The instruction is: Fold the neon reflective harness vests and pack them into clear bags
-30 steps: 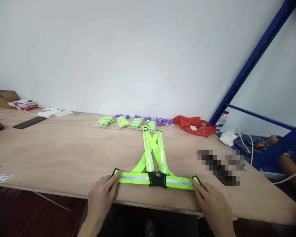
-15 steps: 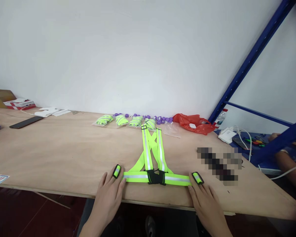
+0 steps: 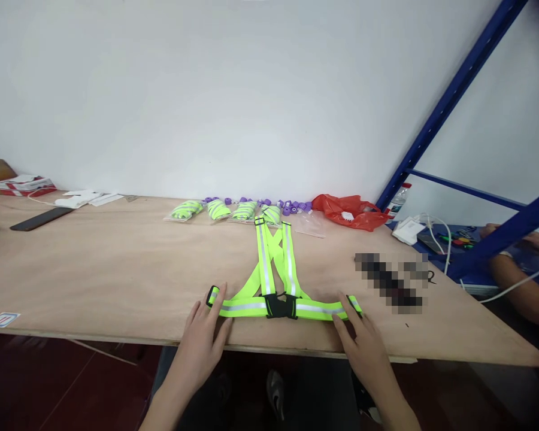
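A neon-yellow reflective harness (image 3: 265, 263) lies flat on the wooden table, its two shoulder straps pointing toward the wall and crossed behind. Its waist strap runs left to right near the front edge, with a black buckle (image 3: 281, 306) closed in the middle. My left hand (image 3: 205, 335) rests on the strap's left end, fingers apart, beside a black slider (image 3: 212, 296). At the right end my right hand (image 3: 362, 335) touches the strap with spread fingers, partly covering the other slider. Neither hand grips anything.
Bagged yellow straps (image 3: 244, 211), purple rolls (image 3: 291, 208) and a red plastic bag (image 3: 350, 211) line the wall. A black bar (image 3: 41, 219) lies left; a blurred dark object (image 3: 388, 281) lies right. Beyond the blue frame (image 3: 453, 90), another person's arm (image 3: 521, 287) shows.
The view has shifted slightly. Both hands have moved further over the strap ends, with their fingers more spread. The right slider is now partly covered.
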